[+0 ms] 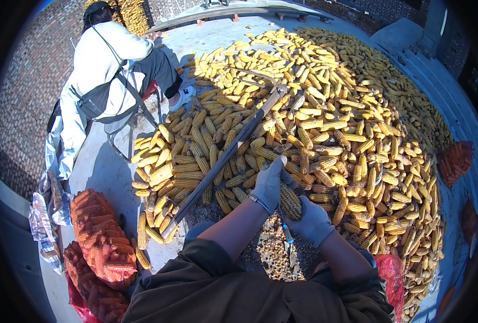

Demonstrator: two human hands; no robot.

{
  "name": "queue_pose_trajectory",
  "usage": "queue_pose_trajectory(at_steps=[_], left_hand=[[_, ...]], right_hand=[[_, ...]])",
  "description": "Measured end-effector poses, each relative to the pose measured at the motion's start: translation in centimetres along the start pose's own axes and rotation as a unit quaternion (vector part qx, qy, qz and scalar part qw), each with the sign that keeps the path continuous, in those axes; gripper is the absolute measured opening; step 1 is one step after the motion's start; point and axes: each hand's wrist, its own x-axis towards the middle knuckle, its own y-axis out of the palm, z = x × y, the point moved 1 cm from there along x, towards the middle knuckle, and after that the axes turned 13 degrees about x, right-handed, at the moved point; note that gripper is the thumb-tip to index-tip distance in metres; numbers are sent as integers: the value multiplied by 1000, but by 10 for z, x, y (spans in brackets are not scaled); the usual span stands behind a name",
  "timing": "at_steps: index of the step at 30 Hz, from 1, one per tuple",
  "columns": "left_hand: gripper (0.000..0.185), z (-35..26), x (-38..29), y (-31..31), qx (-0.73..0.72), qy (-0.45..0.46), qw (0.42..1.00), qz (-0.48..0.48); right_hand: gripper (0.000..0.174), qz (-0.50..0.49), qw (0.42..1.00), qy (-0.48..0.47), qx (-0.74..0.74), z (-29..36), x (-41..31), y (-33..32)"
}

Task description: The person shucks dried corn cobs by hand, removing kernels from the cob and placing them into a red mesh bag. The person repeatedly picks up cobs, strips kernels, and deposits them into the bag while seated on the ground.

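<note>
One corn cob (290, 200) is held between my two gloved hands, over my lap. My left hand (268, 186) closes on its upper end, and my right hand (312, 221) grips its lower end. Both gloves are pale. Below the cob, a thin tool with a blue part (288, 235) stands among loose kernels (273, 248); its ends are partly hidden. A broad heap of yellow corn cobs (324, 133) spreads in front of me. A long-handled wooden tool (227, 155) lies slantwise across the heap.
Red mesh sacks filled with cobs (99, 236) stand at the left. Another mesh sack (389, 278) is beside my right arm, and one more (456, 161) lies near the steps (445, 87). A person (115, 52) sits on a chair at the upper left, beside a brick wall (29, 93).
</note>
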Motion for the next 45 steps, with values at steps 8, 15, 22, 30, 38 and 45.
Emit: queue_pose_trajectory(at_steps=[8,15,22,30,38,45], left_hand=[[30,0,1,0,-4,6,1000,-3],[30,1,0,1,-4,3,1000,-2],[30,-3,-4,0,-4,-10,1000,-15],[37,4,4,-6,4,-13,1000,-3],[33,-11,-1,-3,-35,32,999,20],[41,-23,12,-14,-159,122,975,100]], right_hand=[[53,1,1000,5,1,-1,1,0],[54,-1,1000,13,3,-3,2,0],[56,1,1000,5,-4,0,1,0],[56,3,1000,1,-6,4,-1,0],[82,-26,991,-11,135,-9,5,-2],[56,-66,937,-326,104,-64,36,3]])
